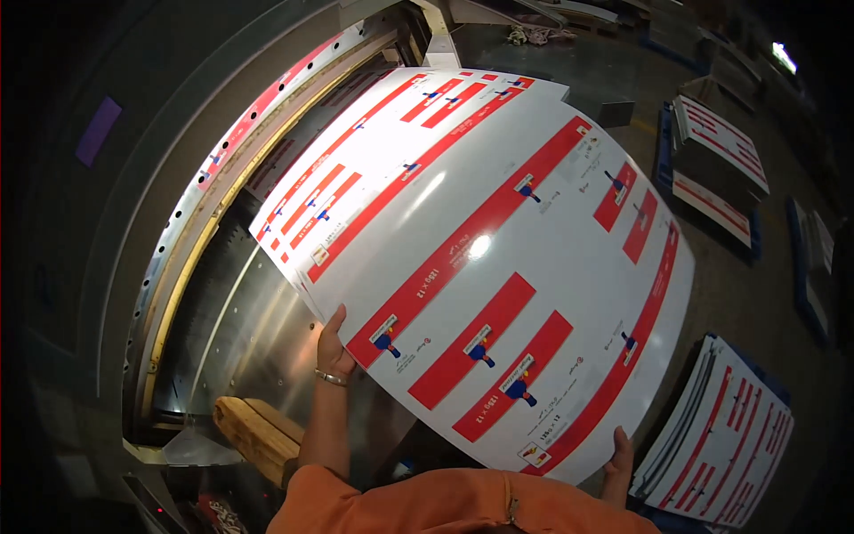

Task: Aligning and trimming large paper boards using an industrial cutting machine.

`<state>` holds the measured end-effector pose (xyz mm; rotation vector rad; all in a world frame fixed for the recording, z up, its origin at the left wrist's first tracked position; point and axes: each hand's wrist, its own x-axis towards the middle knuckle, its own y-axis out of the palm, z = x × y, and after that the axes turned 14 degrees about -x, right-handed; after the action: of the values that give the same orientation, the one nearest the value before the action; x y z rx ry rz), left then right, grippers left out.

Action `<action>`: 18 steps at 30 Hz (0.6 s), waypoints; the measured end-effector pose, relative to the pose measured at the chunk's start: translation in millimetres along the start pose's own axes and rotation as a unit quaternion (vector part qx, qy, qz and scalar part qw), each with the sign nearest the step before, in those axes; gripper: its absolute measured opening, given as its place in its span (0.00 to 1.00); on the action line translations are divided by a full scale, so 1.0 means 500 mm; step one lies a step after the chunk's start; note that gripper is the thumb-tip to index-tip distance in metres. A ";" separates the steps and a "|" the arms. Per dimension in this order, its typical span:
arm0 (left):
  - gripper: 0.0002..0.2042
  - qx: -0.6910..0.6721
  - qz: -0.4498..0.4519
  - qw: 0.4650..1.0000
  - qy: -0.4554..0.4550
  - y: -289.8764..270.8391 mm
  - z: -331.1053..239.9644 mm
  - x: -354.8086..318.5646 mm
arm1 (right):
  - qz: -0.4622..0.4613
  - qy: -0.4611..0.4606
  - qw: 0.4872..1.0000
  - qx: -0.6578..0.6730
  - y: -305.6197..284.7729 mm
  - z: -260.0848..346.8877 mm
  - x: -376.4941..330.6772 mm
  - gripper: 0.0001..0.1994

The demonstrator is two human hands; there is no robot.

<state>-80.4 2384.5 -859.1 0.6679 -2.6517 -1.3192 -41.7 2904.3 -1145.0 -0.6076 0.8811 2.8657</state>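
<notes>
A large, glossy white sheet printed with red bands and small blue figures (463,311) spans the middle of the view, bowed across its width. My left hand (333,352), with a metal bracelet at the wrist, grips its near left corner, thumb along the edge. At the near right edge, my right hand (620,454) holds the same sheet, its fingers partly hidden beneath. Toward the machine, a matching printed sheet (356,178) shows past the far edge of the held one; where the two overlap is hard to make out.
On the left is a curved machine opening with a yellow-edged bar (185,351) and a shiny metal table (276,325). A wooden block (253,430) lies near my left forearm. Printed sheets are stacked at the lower right (712,445) and upper right (722,147).
</notes>
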 end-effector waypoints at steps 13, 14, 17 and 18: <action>0.19 -0.057 -0.067 0.993 0.073 -0.034 -0.105 0.219 | 0.003 -0.142 0.970 -0.195 0.337 0.336 0.040 0.19; 0.18 -0.059 -0.059 0.994 0.075 -0.036 -0.103 0.227 | 0.026 -0.157 0.970 -0.183 0.371 0.349 0.049 0.17; 0.17 -0.027 0.032 0.991 0.129 -0.041 -0.079 0.238 | 0.046 -0.152 0.963 -0.217 0.479 0.369 0.073 0.17; 0.19 -0.022 0.042 0.989 0.141 -0.042 -0.071 0.244 | 0.064 -0.150 0.965 -0.207 0.514 0.371 0.078 0.18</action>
<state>-172.7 2295.1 -865.4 0.6740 -2.3909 -1.1620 -191.5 2792.3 -886.0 -0.1292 0.2869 3.1621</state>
